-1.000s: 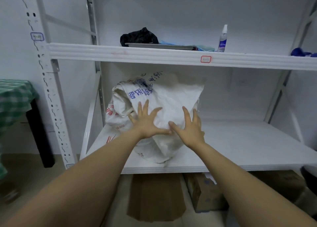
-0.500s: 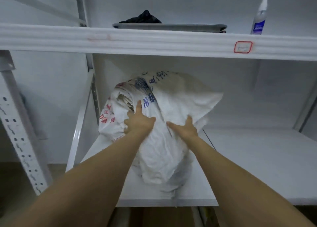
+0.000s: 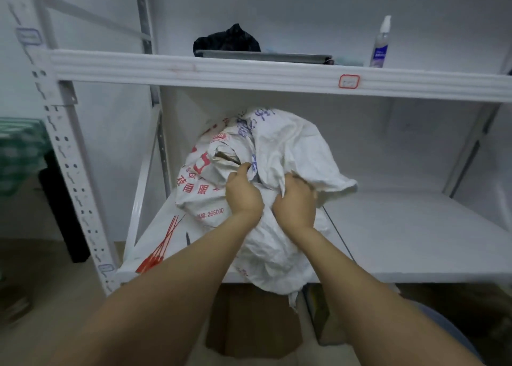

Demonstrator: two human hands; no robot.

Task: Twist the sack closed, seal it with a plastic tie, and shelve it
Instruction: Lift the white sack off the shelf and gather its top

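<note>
White woven sack point(image 3: 288, 144), printed red and blue, lying on the left part of the lower shelf point(image 3: 415, 243); long axis runs front to back, near end overhanging the shelf's front edge, loose flap trailing right. Left hand point(image 3: 243, 196) and right hand point(image 3: 295, 203) side by side at mid-sack, fingers point(image 3: 243, 170) curled into bunched fabric. Red plastic ties point(image 3: 159, 250) lie just left of the sack, near the front edge

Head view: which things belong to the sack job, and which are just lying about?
Job: sack, red plastic ties beside it, lower shelf, left hand and right hand gripping the sack.
Lying about: spray bottle, black cloth, grey tray, cardboard box.
</note>
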